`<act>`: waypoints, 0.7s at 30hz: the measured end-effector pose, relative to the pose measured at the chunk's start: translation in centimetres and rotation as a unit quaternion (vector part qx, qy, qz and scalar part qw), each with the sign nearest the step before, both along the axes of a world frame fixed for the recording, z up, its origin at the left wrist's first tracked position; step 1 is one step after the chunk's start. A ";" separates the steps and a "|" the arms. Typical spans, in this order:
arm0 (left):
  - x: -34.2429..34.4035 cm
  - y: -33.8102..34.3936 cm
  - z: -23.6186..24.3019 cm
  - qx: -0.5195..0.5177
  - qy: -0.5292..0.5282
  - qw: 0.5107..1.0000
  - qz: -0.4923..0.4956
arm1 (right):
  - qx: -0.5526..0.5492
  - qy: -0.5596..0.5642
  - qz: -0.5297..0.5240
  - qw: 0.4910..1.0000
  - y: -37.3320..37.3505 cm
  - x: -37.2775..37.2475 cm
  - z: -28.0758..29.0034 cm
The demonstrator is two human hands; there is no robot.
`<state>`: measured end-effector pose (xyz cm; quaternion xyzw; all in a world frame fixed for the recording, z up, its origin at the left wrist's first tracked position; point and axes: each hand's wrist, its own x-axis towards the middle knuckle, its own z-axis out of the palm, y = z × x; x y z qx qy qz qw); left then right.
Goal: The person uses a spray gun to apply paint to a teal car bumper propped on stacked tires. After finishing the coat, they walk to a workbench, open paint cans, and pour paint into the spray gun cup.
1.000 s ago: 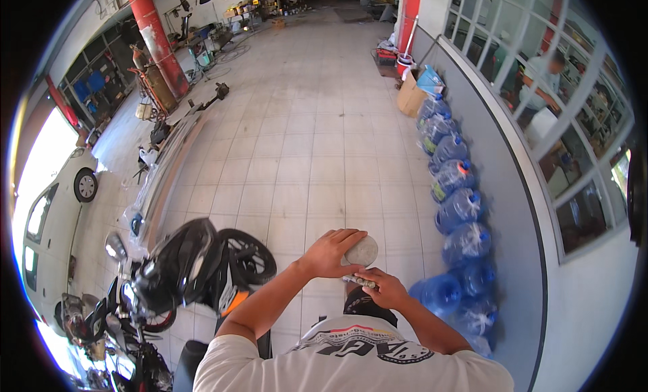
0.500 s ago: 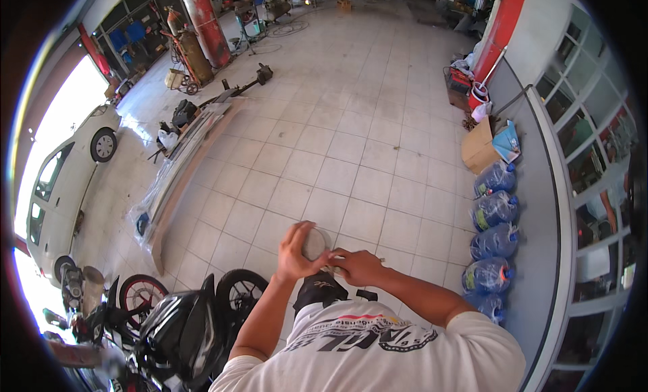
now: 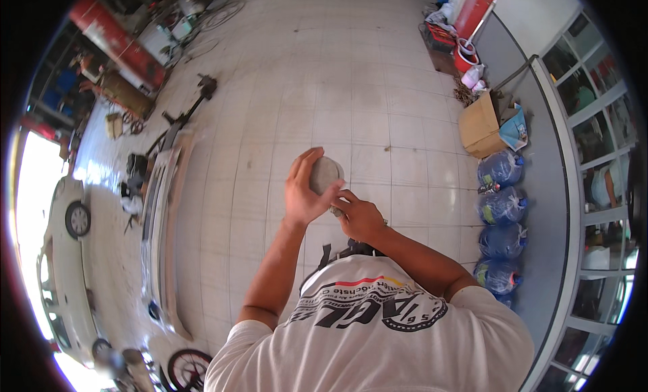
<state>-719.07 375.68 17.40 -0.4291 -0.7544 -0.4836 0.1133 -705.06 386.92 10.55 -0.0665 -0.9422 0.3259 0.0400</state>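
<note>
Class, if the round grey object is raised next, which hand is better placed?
Probably the left hand: it spans the round grey object, while the right hand, lower in view, seems to hold a small thing.

This was a vehicle workshop, to judge by what stood about — a pale car along the left side and a red-rimmed motorcycle wheel at the lower edge. Near a red pillar was a brown gas cylinder — and hoses and a long dark metal part lay on the tiled floor.
</note>
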 end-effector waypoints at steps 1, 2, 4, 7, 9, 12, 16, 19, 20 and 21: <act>-3.3 2.9 0.6 -0.017 0.004 1.000 -0.014 | -0.001 0.003 -0.013 1.000 2.2 -3.4 -0.5; -6.9 5.5 -0.1 -0.021 -0.002 1.000 -0.019 | -0.002 0.006 -0.023 1.000 4.4 -6.8 -0.8; -15.0 11.0 -1.6 -0.024 -0.007 1.000 -0.016 | -0.010 0.002 -0.044 0.999 9.2 -14.6 -0.8; -25.6 19.6 -3.4 -0.010 -0.069 0.997 0.040 | -0.033 -0.013 -0.076 0.996 16.2 -26.3 -1.2; -33.2 24.6 -2.8 -0.002 -0.131 0.989 0.062 | -0.052 0.001 -0.085 0.995 20.8 -34.6 -2.8; -44.9 29.7 -2.2 0.166 -0.272 0.947 0.048 | -0.081 0.085 -0.055 0.992 27.1 -46.3 -2.2; -61.0 31.9 -2.2 0.527 -0.527 0.667 -0.029 | -0.092 0.104 -0.019 0.990 35.4 -62.7 -0.6; -72.0 31.5 -2.9 0.587 -0.578 0.561 -0.083 | -0.073 0.115 0.004 0.991 41.1 -74.9 -0.9; -75.5 31.9 -3.6 0.599 -0.581 0.544 -0.080 | -0.059 0.115 0.009 0.992 43.1 -79.1 -1.1; -79.2 32.7 -3.9 0.608 -0.588 0.528 -0.079 | -0.046 0.115 0.010 0.992 44.9 -83.3 -1.5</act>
